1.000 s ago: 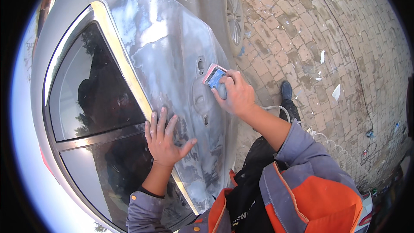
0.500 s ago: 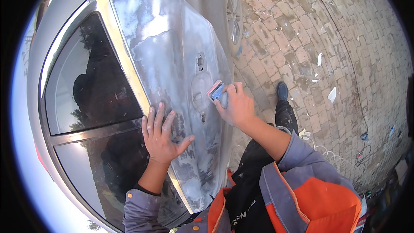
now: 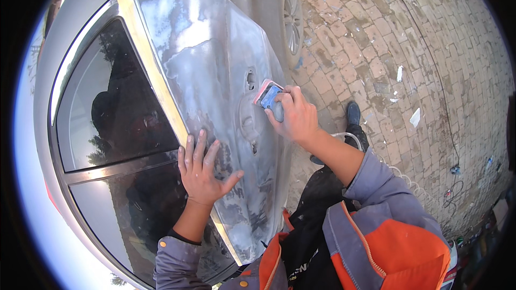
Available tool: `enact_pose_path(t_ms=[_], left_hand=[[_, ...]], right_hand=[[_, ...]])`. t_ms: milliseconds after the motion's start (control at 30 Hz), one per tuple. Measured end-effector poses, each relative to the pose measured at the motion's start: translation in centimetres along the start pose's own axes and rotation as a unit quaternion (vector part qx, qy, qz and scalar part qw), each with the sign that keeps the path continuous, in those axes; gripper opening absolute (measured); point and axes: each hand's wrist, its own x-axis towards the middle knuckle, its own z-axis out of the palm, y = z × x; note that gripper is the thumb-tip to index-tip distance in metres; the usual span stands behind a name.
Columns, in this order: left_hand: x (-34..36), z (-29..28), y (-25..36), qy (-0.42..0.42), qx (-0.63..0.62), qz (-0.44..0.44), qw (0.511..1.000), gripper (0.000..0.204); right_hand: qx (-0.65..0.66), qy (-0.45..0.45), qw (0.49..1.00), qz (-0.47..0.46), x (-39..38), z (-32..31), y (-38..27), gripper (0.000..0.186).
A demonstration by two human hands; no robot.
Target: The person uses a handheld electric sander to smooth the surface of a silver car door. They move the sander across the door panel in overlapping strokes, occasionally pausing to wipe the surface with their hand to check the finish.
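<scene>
1. The right hand (image 3: 294,118) had its fingers curled over the blue hand tool (image 3: 272,98), with the thumb on its nearer side. The tool was just to the left of these fingertips, and its pink pad (image 3: 258,95) was turned to the car door (image 3: 196,86), apparently touching it. I think this grip from above was chosen so that the pad could be pressed evenly.

2. The left hand (image 3: 205,174) held nothing. Its fingers were spread and rather straight, laid over the upper part of the door, with the thumb stretched toward the right. Probably it was placed so for support and balance.

3. The yellowish strip (image 3: 153,72) passed under the left hand and continued beyond its fingertips, along the border of the window (image 3: 121,102). It perhaps protected this border.

4. To the left of the right thumb was the handle recess (image 3: 247,122). A small hole (image 3: 250,79) was a little beyond the tool, on the side away from the fingers.

5. The pale hose (image 3: 350,137) showed behind the right wrist, well apart from the fingertips; whether it joined the tool, I cannot tell.

6. About writing: the black shirt (image 3: 303,260), below the right fingers, bore white letters, partly cut by folds. On the tool, much covered by fingers, no label could be read.
</scene>
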Motion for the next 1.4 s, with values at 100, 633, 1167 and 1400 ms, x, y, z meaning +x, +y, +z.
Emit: enact_pose_path(t_ms=[100,633,1167,1400], left_hand=[[0.0,-0.1,0.0,-0.002,0.004,0.001,1.0,0.086],[-0.1,0.1,-0.1,0.014,-0.004,0.003,1.0,0.087],[0.0,0.0,-0.1,0.004,-0.007,0.0,1.0,0.086],[-0.2,0.0,-0.1,0.002,-0.006,0.001,1.0,0.087]], right_hand=[[-0.013,0.063,0.992,-0.105,1.1,0.3,1.6,0.042],[-0.02,-0.219,0.958,0.183,-3.6,-2.0,-3.6,0.048],[-0.006,-0.267,0.943,0.2,-2.7,-2.9,-4.8,0.048],[-0.028,-0.269,0.946,0.179,-1.8,-3.1,-4.8,0.05]])
